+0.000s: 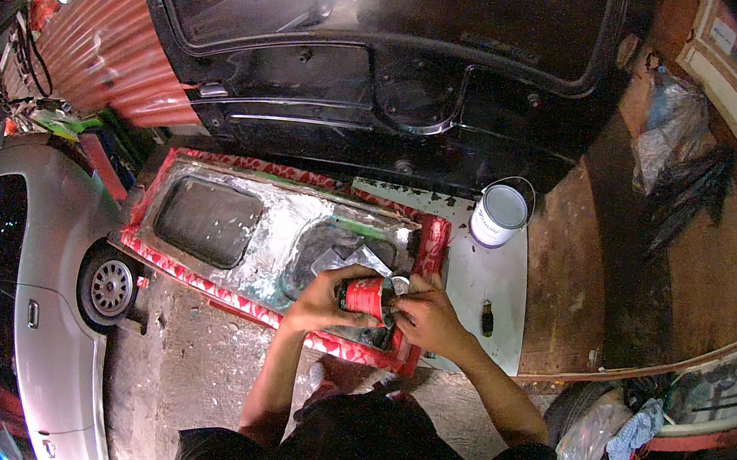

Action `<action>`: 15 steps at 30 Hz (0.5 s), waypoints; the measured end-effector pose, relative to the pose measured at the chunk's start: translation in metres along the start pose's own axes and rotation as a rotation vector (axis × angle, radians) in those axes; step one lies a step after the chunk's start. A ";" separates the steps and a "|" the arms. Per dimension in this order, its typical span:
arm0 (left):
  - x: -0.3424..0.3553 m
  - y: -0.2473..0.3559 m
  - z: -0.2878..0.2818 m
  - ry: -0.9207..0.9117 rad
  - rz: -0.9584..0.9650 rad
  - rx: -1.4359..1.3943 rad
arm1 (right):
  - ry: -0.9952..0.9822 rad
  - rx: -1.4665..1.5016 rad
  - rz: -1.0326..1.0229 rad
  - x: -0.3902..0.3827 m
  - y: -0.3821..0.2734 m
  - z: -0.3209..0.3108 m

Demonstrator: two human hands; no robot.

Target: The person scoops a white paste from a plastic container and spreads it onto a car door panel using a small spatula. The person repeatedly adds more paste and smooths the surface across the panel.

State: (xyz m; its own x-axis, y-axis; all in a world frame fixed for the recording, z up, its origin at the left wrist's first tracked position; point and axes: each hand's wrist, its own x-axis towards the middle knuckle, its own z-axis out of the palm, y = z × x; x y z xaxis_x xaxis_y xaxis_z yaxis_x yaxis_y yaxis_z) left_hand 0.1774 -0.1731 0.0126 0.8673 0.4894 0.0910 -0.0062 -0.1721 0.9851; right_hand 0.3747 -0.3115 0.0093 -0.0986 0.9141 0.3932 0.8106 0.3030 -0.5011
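Note:
My left hand (327, 302) is closed round a small red can (365, 299), which lies tilted on its side in the grip. At the can's dark right end, my right hand (428, 316) has its fingers bent and pressed together; what they hold, if anything, is hidden. Beside those fingers shows a small, round, whitish piece (400, 285), perhaps a lid. Both hands are over the near right part of a long, paint-stained worktop (279, 215) with recessed areas and a red patterned border. A crumpled silvery sheet (356, 259) lies just beyond the can.
A white paint tin (499, 214) with a wire handle stands on a pale board (494, 281), near a small dark item (487, 318). Beyond is a black vehicle panel (403, 89). A silver car (57, 249) stands left; plastic bags (675, 129) lie right.

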 end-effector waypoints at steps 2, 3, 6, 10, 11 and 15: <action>-0.001 0.003 0.001 -0.012 0.007 -0.008 | 0.022 0.039 0.025 -0.002 -0.004 0.000; 0.000 0.004 0.001 -0.021 0.016 0.010 | 0.034 0.059 0.038 -0.003 -0.005 0.000; 0.002 0.005 0.003 -0.034 0.059 0.095 | -0.060 0.263 0.210 -0.008 0.000 -0.001; 0.014 0.003 0.013 -0.035 0.085 0.173 | 0.022 0.757 0.568 -0.029 0.014 0.003; 0.019 -0.001 0.012 -0.043 0.158 0.254 | 0.054 0.843 0.659 -0.031 0.012 -0.002; 0.033 -0.006 0.026 -0.056 0.092 0.161 | 0.263 1.026 0.796 -0.051 0.018 -0.008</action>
State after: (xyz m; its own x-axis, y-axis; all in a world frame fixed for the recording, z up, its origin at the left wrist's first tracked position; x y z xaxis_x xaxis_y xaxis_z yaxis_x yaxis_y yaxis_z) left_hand 0.2189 -0.1784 0.0061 0.8931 0.4180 0.1665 -0.0107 -0.3503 0.9366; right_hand 0.3993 -0.3544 -0.0137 0.4057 0.8921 -0.1991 -0.2178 -0.1171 -0.9689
